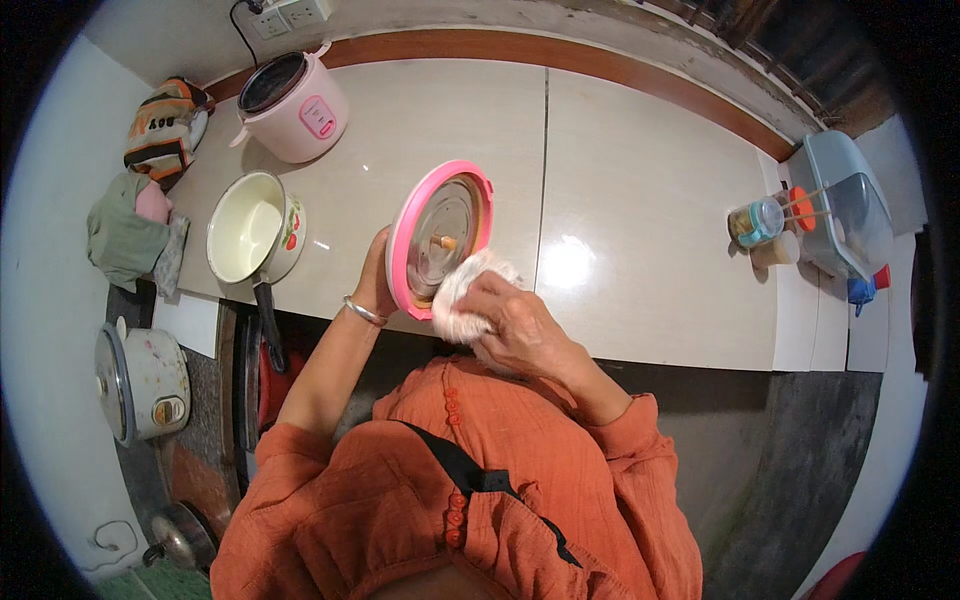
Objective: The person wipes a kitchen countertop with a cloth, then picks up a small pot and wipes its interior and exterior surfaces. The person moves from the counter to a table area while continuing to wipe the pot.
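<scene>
A round pot lid (428,225) with a clear middle and a pink rim is held up, tilted, over the front edge of the counter. My left hand (374,274) grips its left side from behind, so most of those fingers are hidden. In my right hand (512,316) is a bunched white cloth (468,292), pressed against the lid's lower right rim. To the left, a cream enamel saucepan (247,232) stands on the counter with its dark handle pointing toward me. Behind it sits a pink rice cooker (303,112), its top dark.
Cloth items (137,228) lie at the counter's left end. Below them are a white rice cooker (150,385) and a metal kettle (183,536). Jars (756,221) and a blue plastic bin (850,205) stand at the far right. A wall socket (288,16) is at the back.
</scene>
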Motion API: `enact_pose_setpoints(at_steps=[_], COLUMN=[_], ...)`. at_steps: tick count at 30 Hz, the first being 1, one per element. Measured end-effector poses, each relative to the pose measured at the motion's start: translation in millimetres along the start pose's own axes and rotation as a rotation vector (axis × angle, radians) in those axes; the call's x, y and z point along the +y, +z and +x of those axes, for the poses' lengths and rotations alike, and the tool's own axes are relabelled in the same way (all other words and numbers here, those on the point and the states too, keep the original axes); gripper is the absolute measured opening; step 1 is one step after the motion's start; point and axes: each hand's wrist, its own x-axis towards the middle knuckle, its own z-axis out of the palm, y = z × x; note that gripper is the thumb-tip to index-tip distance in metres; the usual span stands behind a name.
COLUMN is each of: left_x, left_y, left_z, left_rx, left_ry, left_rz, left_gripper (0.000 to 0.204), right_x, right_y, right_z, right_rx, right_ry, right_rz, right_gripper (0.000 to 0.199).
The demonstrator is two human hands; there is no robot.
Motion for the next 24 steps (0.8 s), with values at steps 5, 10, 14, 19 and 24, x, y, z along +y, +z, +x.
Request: enact_pose_setpoints(at_steps=[5,10,14,19,24], left_x=[29.6,41.8,15.6,17.1,56.8], left_y=[18.7,28.7,23.5,-32.3,2.3], left_z=[3.9,5.9,16.9,16.7,7.1], left_rx=[0.0,-0.091,-0.09,-0.015,0.035], left_ry=[0.068,0.233,0.125,0.122,0.158], left_rz=[-0.369,-0.098,-0.4,-0.407,-0.398], left_gripper=[0.045,0.043,0.053,0.048,0.04], right_x=[27.8,30.5,33.6,53.1,58.8], right_y=[-8.4,-20.5,15.8,26.8,2.2], right_z=[-4.3,30.6,30.4,5.5,15.6], right_rx=[0.085,0.819,0.665,0.328,0.67], right_ry=[0.203,-0.096,-0.099,0.073,0.164], right_rz=[-0.166,0.164,0.212,0.548,0.431], right_gripper=[0.035,0.043,0.041,0.025,0.018])
